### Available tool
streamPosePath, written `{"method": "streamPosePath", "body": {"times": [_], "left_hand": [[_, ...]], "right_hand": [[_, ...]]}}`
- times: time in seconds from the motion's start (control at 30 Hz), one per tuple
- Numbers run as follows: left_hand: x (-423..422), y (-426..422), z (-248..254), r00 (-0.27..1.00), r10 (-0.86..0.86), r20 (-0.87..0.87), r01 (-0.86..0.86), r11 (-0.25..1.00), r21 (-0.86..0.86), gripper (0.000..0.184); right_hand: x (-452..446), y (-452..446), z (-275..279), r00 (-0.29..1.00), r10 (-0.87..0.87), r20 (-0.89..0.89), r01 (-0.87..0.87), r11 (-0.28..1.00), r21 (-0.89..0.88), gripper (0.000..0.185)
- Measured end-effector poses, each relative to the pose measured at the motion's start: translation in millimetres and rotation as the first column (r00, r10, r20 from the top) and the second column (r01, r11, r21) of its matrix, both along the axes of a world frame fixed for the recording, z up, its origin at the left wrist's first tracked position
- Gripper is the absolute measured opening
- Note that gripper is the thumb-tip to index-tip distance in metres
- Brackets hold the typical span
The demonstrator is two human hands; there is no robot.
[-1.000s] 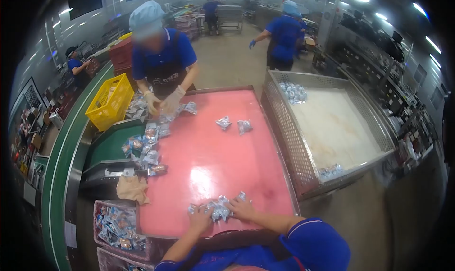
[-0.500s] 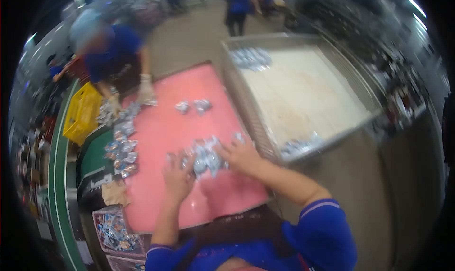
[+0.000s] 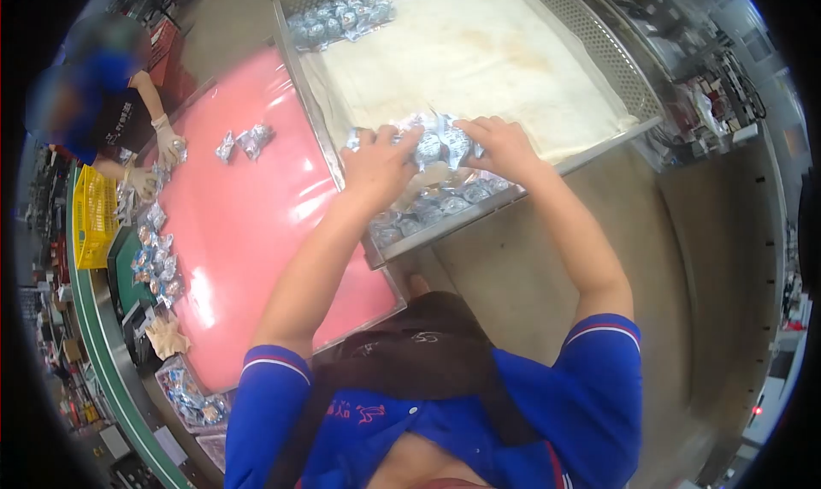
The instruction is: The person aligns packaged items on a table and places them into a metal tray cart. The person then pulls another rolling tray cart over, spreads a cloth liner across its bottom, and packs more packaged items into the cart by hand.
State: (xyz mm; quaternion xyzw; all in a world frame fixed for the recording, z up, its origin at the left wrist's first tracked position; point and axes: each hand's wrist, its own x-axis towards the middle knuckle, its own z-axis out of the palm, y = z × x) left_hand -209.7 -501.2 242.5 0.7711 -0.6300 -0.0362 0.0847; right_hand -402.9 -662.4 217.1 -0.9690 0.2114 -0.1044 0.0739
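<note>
A cluster of silver-and-blue foil-wrapped packets (image 3: 440,142) is squeezed between my two hands, just above the near end of a metal tray (image 3: 479,225). My left hand (image 3: 382,165) presses on the cluster's left side with bent fingers. On the other side, my right hand (image 3: 505,151) closes against it, thumb and fingers bent. Below them, more foil packets (image 3: 445,203) lie along the tray's near wall. Another group of packets (image 3: 342,18) fills the far left corner. The tray has a pale lining (image 3: 462,61). My fingers hide part of the held packets.
A pink tabletop (image 3: 248,224) adjoins the tray, with a few loose packets (image 3: 254,140) and a row of packets (image 3: 156,262) along its left edge. A co-worker's gloved hand (image 3: 168,142) handles packets there. Nearby are a yellow crate (image 3: 94,215), beige cloth (image 3: 167,335) and packet-filled tub (image 3: 190,395).
Both hands have moved from the pink tabletop to over the metal tray on the right, carrying the packets they were gathering. The view has turned right.
</note>
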Motion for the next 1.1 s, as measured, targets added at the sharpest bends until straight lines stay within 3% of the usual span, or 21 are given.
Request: {"method": "streamPosePath", "body": {"times": [0.1, 0.2, 0.33, 0.57, 0.6, 0.63, 0.73, 0.77, 0.83, 0.93, 1.03, 1.1], "left_hand": [[-6.2, -21.5, -21.4, 0.993, 0.079, -0.086, -0.054, 0.962, 0.266, 0.062], [-3.8, -31.3, -48.8, 0.947, 0.234, -0.221, -0.087, 0.847, 0.524, 0.065], [-4.3, -32.4, -69.0, 0.966, 0.16, -0.201, 0.027, 0.714, 0.699, 0.069], [-1.6, -31.8, -90.6, 0.938, 0.109, -0.33, 0.205, 0.593, 0.779, 0.079], [0.2, -30.7, -104.0, 0.953, 0.02, -0.303, 0.227, 0.614, 0.756, 0.079], [-0.9, -27.2, -108.4, 0.953, 0.025, -0.301, 0.203, 0.686, 0.699, 0.066], [10.6, -32.1, -135.1, 0.91, -0.011, -0.415, 0.318, 0.659, 0.681, 0.068], [10.5, -37.9, -117.7, 0.895, 0.059, -0.442, 0.338, 0.559, 0.757, 0.078], [14.8, -38.7, -125.2, 0.905, -0.04, -0.423, 0.368, 0.573, 0.732, 0.078], [13.4, -40.1, -112.9, 0.904, 0.021, -0.427, 0.345, 0.554, 0.757, 0.077], [4.6, -38.5, -77.9, 0.933, 0.013, -0.359, 0.281, 0.595, 0.753, 0.074], [3.5, -37.7, -74.3, 0.945, -0.003, -0.328, 0.264, 0.6, 0.755, 0.072]], "right_hand": [[8.4, -27.3, -22.7, 0.982, 0.068, -0.177, -0.043, 0.989, 0.144, 0.061], [30.4, -32.7, -39.3, 0.919, 0.151, -0.364, -0.059, 0.966, 0.253, 0.063], [44.4, -27.7, -67.3, 0.8, 0.293, -0.524, -0.061, 0.907, 0.416, 0.065], [41.6, -31.4, -87.0, 0.756, 0.472, -0.454, -0.122, 0.783, 0.61, 0.071], [40.8, -35.2, -105.4, 0.774, 0.48, -0.414, -0.146, 0.77, 0.621, 0.069], [44.9, -37.9, -114.9, 0.742, 0.52, -0.424, -0.172, 0.758, 0.629, 0.066], [43.1, -33.7, -94.1, 0.748, 0.524, -0.406, -0.196, 0.76, 0.62, 0.053], [43.8, -36.3, -100.9, 0.732, 0.562, -0.386, -0.251, 0.749, 0.614, 0.053], [44.8, -37.5, -92.5, 0.729, 0.565, -0.386, -0.221, 0.728, 0.649, 0.053], [54.0, -40.4, -80.8, 0.673, 0.605, -0.425, -0.155, 0.678, 0.718, 0.059], [48.3, -38.0, -90.5, 0.742, 0.526, -0.415, -0.188, 0.758, 0.624, 0.065], [47.3, -32.1, -81.2, 0.727, 0.463, -0.507, -0.1, 0.802, 0.589, 0.067]]}}
